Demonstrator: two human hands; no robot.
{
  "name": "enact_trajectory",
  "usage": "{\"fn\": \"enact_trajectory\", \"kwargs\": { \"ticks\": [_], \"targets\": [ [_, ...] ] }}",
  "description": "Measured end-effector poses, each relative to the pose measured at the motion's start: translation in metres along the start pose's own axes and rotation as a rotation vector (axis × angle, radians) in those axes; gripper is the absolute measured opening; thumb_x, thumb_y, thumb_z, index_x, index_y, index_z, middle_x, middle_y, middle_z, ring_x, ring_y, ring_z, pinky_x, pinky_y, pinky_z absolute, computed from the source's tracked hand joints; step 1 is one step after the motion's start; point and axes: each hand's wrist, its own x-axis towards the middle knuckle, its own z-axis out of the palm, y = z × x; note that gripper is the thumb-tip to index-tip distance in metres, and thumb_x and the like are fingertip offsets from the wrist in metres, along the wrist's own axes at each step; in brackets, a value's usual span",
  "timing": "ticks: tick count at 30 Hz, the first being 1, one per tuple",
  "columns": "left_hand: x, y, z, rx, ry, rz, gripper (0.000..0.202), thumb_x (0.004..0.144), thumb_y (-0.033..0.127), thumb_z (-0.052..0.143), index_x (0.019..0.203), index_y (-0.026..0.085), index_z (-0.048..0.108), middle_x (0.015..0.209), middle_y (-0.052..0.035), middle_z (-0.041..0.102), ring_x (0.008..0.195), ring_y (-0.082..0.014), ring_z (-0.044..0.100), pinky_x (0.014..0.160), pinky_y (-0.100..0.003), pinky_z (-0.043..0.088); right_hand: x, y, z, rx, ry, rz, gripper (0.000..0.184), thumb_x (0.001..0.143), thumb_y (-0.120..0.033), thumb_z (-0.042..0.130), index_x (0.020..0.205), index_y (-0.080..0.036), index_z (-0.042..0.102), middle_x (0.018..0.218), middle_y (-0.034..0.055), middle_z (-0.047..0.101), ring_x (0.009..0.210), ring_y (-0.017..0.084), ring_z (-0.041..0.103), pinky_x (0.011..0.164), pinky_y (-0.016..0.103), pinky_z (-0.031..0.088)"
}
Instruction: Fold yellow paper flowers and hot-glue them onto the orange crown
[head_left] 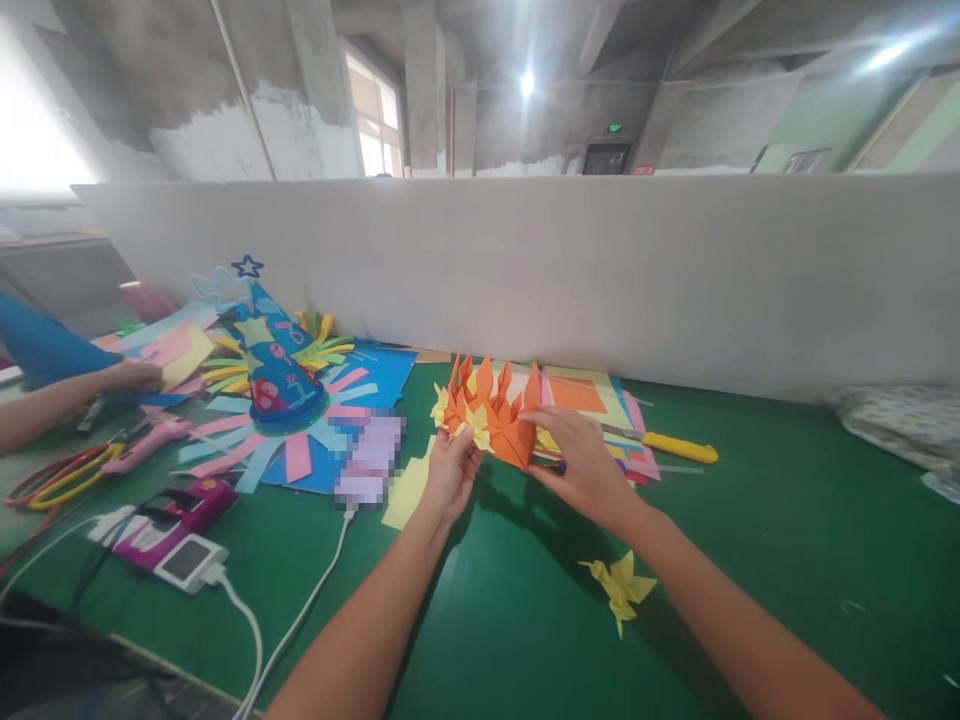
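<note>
Your left hand [450,470] and right hand [581,460] both pinch the orange paper piece [499,410], a folded row of spiky points with small yellow folds [469,420] tucked in at its left end. The left fingers close on the yellow end from below; the right thumb and fingers clamp the orange end, forefinger laid along its top edge. The piece hangs just above the green mat [525,620], tilted a little toward you.

Just behind the grip lies a stack of coloured sheets [592,400], its near edge touching or nearly touching your right hand. A yellow cutter [679,447] lies just right of that stack. Under your left wrist sits a pale yellow sheet [409,490]. Near your right forearm, toward you, a small yellow folded figure [621,588] lies alone on the mat. Between your forearms, and off to the right of the cutter, the mat is open.

To the left of the grip stands a blue paper cone [277,360] with a star on top, ringed by coloured strips. Nearer you on that side are a blurred patch, a white cable [300,610], a charger block [187,562] and a pink device [180,510]. Further left, another person's hand [135,377] rests on papers, with scissors [64,475] near it.

A low grey wall [600,270] closes the table's far edge, well behind the grip. Beyond it is a bare concrete room with windows and ceiling lights.
</note>
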Motion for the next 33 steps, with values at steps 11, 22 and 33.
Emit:
{"fn": "enact_trajectory", "kwargs": {
  "ticks": [11, 22, 33],
  "targets": [
    [0.002, -0.003, -0.002, -0.028, -0.012, -0.006, 0.031, 0.066, 0.028, 0.074, 0.090, 0.019, 0.057, 0.088, 0.0002, 0.068, 0.076, -0.0108, 0.064, 0.070, -0.022, 0.050, 0.002, -0.002, 0.004, -0.003, 0.031, 0.018, 0.047, 0.079, -0.018, 0.057, 0.122, -0.027, 0.041, 0.121, 0.0073, 0.055, 0.116, 0.025, 0.046, 0.092, 0.041, 0.030],
    [-0.008, -0.009, 0.003, -0.020, -0.204, -0.059, 0.035, 0.067, 0.024, 0.075, 0.095, 0.022, 0.054, 0.102, 0.0004, 0.064, 0.094, -0.0132, 0.061, 0.088, -0.032, 0.045, 0.011, -0.004, 0.009, -0.001, 0.135, 0.053, 0.049, 0.079, -0.022, 0.057, 0.125, -0.025, 0.040, 0.121, 0.0084, 0.056, 0.110, 0.026, 0.050, 0.089, 0.040, 0.031],
    [-0.015, -0.016, 0.008, 0.058, -0.293, -0.079, 0.037, 0.067, 0.015, 0.073, 0.101, 0.020, 0.061, 0.105, -0.0048, 0.068, 0.104, -0.0174, 0.060, 0.097, -0.032, 0.039, 0.012, -0.016, 0.019, -0.072, 0.159, 0.078, 0.045, 0.080, -0.022, 0.056, 0.124, -0.023, 0.042, 0.119, 0.0087, 0.059, 0.107, 0.027, 0.051, 0.086, 0.039, 0.031]
  ]
}}
